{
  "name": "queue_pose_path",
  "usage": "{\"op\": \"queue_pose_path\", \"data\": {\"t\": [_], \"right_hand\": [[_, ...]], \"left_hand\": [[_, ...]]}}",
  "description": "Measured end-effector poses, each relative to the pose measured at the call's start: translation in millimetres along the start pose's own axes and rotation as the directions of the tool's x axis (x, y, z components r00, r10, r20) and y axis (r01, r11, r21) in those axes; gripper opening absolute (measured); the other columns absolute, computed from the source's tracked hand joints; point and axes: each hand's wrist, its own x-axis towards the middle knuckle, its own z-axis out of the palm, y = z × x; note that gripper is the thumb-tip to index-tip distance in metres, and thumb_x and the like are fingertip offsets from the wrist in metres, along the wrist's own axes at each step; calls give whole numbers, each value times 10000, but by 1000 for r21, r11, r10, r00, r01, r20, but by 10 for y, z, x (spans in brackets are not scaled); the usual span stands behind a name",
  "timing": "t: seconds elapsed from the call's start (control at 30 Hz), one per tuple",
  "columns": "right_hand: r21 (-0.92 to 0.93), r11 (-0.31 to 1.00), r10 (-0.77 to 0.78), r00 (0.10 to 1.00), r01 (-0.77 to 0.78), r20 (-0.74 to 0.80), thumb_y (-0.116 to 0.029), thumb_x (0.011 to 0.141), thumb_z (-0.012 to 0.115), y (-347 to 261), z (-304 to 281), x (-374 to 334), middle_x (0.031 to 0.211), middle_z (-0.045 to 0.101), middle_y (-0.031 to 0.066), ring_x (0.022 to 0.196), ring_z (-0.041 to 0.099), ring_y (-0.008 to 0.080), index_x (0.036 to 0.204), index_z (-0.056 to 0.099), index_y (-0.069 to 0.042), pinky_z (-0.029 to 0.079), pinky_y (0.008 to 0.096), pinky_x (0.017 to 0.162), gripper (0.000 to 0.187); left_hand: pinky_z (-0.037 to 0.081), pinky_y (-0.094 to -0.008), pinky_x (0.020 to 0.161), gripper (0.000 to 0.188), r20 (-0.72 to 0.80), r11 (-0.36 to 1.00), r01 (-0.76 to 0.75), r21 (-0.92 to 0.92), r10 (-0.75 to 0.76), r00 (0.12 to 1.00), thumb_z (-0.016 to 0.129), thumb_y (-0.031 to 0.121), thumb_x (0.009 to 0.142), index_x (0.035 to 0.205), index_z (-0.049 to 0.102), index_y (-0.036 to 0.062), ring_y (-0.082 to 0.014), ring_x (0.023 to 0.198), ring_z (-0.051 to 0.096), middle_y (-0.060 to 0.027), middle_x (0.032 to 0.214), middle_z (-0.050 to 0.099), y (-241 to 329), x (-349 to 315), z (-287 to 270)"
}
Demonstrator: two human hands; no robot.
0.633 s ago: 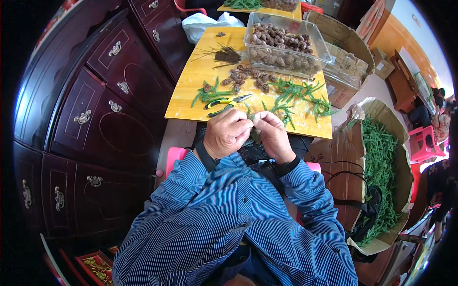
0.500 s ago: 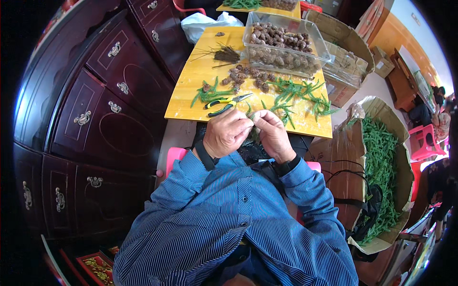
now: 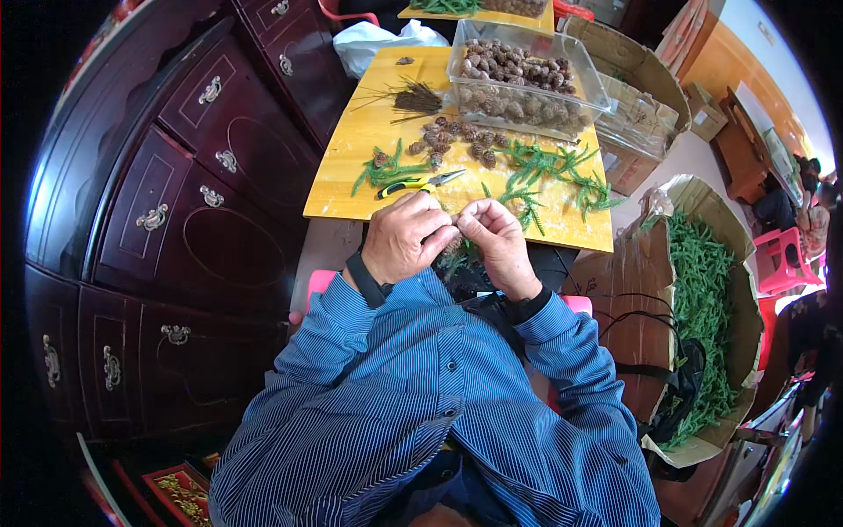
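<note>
My left hand (image 3: 406, 239) and my right hand (image 3: 496, 241) meet at the near edge of a yellow wooden board (image 3: 351, 176). Together they pinch a small brown pine cone with a green sprig (image 3: 453, 250), mostly hidden by the fingers. Yellow-handled pliers (image 3: 417, 184) lie on the board just beyond my left hand. Loose pine cones (image 3: 457, 140) and green needle sprigs (image 3: 549, 171) are scattered across the board.
A clear plastic bin (image 3: 527, 83) full of pine cones stands at the board's far side. A cardboard box (image 3: 702, 299) of green sprigs sits to my right. A dark wooden cabinet (image 3: 167, 202) with drawers is on my left. A white bag (image 3: 378, 39) lies beyond.
My hands stay together at the board's near edge, shifting only slightly as they work the small cone. The pliers have not moved.
</note>
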Motion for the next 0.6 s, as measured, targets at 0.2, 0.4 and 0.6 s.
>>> {"op": "queue_pose_path", "data": {"t": [0.2,0.4,0.6], "right_hand": [[22,1000,-5,1000,5,-12,-15,944,647,13,31,8,951,626,-7,881,612,72,1014,574,-44,499,217,821,106],[-38,998,-57,997,55,-55,2,924,664,49,56,9,985,609,-5,884,610,65,1070,539,-44,496,199,799,198],[-170,984,-65,998,63,-7,7,915,668,36,41,-18,1073,592,25,920,608,84,1129,498,-60,504,222,862,281]], "left_hand": [[508,-342,642,135,96,998,16,-53,-11,995,760,27,742,834,661,35,-263,715,628,-89,811,618,-56,-2,-13],[487,-306,587,121,85,957,208,-202,-195,977,746,-4,754,834,657,16,-198,645,622,-83,803,631,21,-5,-9],[469,-274,564,95,119,909,271,-317,-246,962,723,-18,774,846,665,2,-164,619,616,-76,752,635,-50,-123,43]]}}
